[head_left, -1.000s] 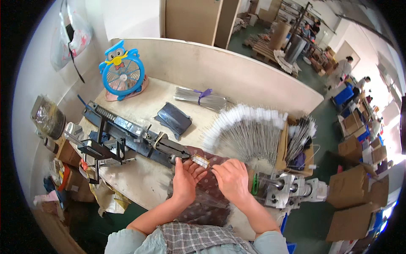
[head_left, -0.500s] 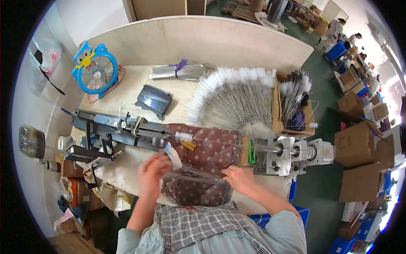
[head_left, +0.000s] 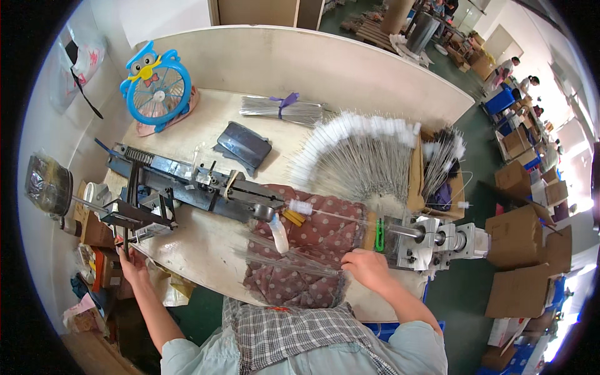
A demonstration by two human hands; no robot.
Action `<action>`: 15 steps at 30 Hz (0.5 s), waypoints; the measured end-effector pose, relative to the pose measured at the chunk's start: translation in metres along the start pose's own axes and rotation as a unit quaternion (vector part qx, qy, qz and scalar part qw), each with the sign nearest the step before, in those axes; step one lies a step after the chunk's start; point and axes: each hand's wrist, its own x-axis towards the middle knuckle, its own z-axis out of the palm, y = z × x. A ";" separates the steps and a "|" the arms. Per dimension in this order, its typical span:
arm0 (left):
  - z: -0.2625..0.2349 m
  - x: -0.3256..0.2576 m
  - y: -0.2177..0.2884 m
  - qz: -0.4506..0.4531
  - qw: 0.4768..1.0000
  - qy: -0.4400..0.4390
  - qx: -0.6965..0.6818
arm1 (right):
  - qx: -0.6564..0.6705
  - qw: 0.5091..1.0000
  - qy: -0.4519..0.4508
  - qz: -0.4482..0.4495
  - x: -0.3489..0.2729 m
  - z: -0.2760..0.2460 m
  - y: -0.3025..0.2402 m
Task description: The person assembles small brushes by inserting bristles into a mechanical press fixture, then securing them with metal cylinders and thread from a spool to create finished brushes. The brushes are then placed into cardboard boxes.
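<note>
At the far left, my left hand (head_left: 134, 267) is closed round the lower end of a black lever (head_left: 120, 236) on the bench device (head_left: 206, 181). My right hand (head_left: 367, 269) rests near the front of the bench, fingers pinched at the right ends of several thin metal wires (head_left: 294, 264). These wires lie over a brown polka-dot cloth (head_left: 328, 240). A small white-bristled brush (head_left: 300, 207) sits at the device's right end, its thin stem running right toward a metal spindle (head_left: 406, 232). Beside it are a white tapered piece (head_left: 279, 234) and a yellow piece (head_left: 293, 217).
Finished white brushes (head_left: 362, 156) fan out at the back, next to a cardboard box (head_left: 417, 181) of more. A tied wire bundle (head_left: 281, 109), a dark phone-like slab (head_left: 244, 147) and a blue owl-shaped fan (head_left: 157, 94) stand behind. A green clip (head_left: 379, 235) is by the spindle.
My left hand has gone from beside the white tapered piece to the lever at far left and closed on it. The right hand stays at the wire ends. The view has shifted slightly.
</note>
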 end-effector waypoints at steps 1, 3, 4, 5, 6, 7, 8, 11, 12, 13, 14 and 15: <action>0.003 0.002 -0.009 0.014 0.999 -0.007 -0.031 | 0.011 1.000 0.025 0.004 0.000 -0.006 -0.003; 0.021 -0.039 -0.030 -0.007 1.000 -0.004 0.008 | 0.004 0.999 0.031 0.007 0.002 -0.013 -0.004; 0.026 -0.061 -0.036 -0.011 1.000 -0.024 -0.008 | 0.003 0.999 0.038 0.002 0.003 -0.015 -0.003; 0.030 -0.077 -0.041 -0.016 0.999 -0.046 -0.024 | 0.001 0.999 0.036 0.002 0.003 -0.016 -0.001; 0.034 -0.091 -0.052 -0.074 0.993 -0.082 -0.045 | 0.001 0.999 0.048 0.002 0.002 -0.016 0.000; 0.037 -0.103 -0.065 -0.128 0.983 -0.116 -0.066 | 0.002 0.998 0.059 -0.001 0.000 -0.016 0.000; 0.036 -0.110 -0.085 -0.165 0.966 -0.183 -0.083 | 0.005 0.998 0.058 -0.007 -0.001 -0.016 0.000; 0.071 -0.201 -0.091 -0.277 0.895 -0.347 -0.049 | -0.015 0.999 0.045 0.010 -0.004 -0.016 0.008; 0.090 -0.238 -0.080 -0.308 0.882 -0.355 -0.025 | -0.054 0.997 0.051 0.010 -0.007 -0.014 0.011; 0.107 -0.266 -0.075 -0.341 0.867 -0.363 -0.002 | -0.093 0.994 0.058 0.012 -0.012 -0.012 0.015; 0.120 -0.281 -0.075 -0.334 0.870 -0.363 -0.004 | -0.092 0.994 0.062 0.005 -0.019 -0.015 0.017; 0.130 -0.294 -0.078 -0.279 0.857 -0.430 0.053 | -0.113 0.991 0.070 0.008 -0.027 -0.015 0.021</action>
